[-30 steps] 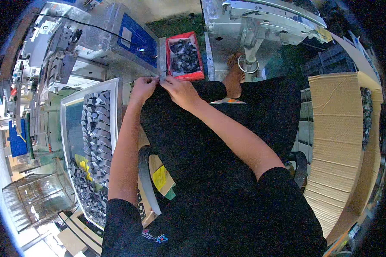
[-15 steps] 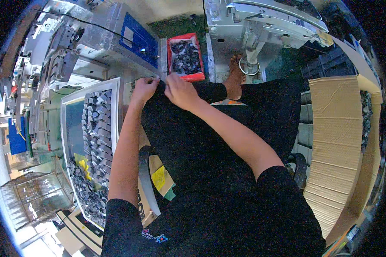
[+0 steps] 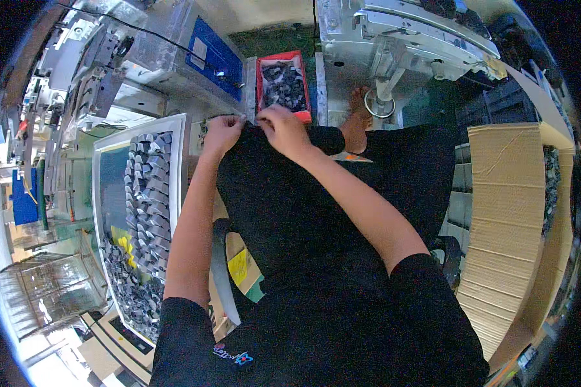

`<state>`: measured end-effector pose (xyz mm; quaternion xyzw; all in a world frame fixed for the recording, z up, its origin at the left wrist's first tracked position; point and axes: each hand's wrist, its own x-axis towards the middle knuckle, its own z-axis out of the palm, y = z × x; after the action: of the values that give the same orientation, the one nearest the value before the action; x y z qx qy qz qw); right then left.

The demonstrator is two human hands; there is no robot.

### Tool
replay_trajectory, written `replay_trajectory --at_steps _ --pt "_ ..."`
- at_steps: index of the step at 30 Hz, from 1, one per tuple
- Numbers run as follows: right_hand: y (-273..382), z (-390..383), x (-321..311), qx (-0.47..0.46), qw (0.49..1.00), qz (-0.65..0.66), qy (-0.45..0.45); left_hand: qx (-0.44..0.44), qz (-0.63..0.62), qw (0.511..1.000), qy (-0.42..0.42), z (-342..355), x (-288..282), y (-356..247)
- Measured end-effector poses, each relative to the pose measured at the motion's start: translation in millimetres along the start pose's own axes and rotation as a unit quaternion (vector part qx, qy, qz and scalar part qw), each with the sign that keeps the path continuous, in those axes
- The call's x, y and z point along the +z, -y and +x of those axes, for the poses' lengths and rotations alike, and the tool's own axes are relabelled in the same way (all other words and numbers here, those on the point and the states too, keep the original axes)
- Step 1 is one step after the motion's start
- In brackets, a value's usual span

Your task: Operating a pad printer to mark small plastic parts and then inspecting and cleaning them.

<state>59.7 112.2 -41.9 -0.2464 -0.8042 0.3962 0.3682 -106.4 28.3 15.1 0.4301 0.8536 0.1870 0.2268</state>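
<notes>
My left hand [image 3: 223, 135] is above my left knee, its thumb and fingertips pressed together in a pinch. Beside it, a small gap to the right, my right hand [image 3: 286, 133] is also closed, thumb against curled fingers. Whatever either hand holds is too small and dark against the black trousers [image 3: 316, 200] to make out. Just beyond my right hand lies a red box [image 3: 306, 90] with a pale lining, filled with small dark grey pieces [image 3: 283, 84].
On the left a white-framed tray [image 3: 182, 148] carries rows of grey curved pieces [image 3: 150, 180], loose dark ones [image 3: 134, 284] and something yellow [image 3: 126, 245]. A blue-fronted metal machine [image 3: 214, 61] stands ahead. To the right is an open cardboard box [image 3: 505, 238]. A metal ring [image 3: 379, 103] is near my foot [image 3: 357, 122].
My right hand has shifted slightly right and away, widening the gap between the hands a little. The left hand stays pinched over the knee. The whole view has shifted slightly.
</notes>
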Motion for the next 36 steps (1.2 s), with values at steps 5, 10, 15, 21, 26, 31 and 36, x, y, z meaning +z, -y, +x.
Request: replay_trajectory --at_steps 5,10,15,21,26,31,36 --pt "12 -6 8 -0.034 0.999 0.028 -0.023 -0.022 -0.025 0.999 0.008 0 1 5" --pt "10 -3 8 -0.021 0.998 0.062 0.018 0.017 -0.033 0.999 -0.009 7 7 13" --pt "5 -2 14 -0.029 0.995 0.096 0.024 0.033 -0.004 0.999 -0.043 2 6 11" --pt "1 -3 20 -0.009 0.994 0.102 0.036 0.014 -0.009 0.999 -0.031 1 5 8" --pt "2 -3 19 -0.020 0.995 0.094 0.033 -0.017 -0.022 1.000 -0.005 3 5 12" --pt "8 -7 13 -0.011 0.995 0.094 0.028 -0.012 0.007 1.000 -0.013 4 6 11" --pt "9 -7 14 -0.020 0.997 0.081 0.005 -0.010 -0.019 1.000 -0.010 4 8 14"
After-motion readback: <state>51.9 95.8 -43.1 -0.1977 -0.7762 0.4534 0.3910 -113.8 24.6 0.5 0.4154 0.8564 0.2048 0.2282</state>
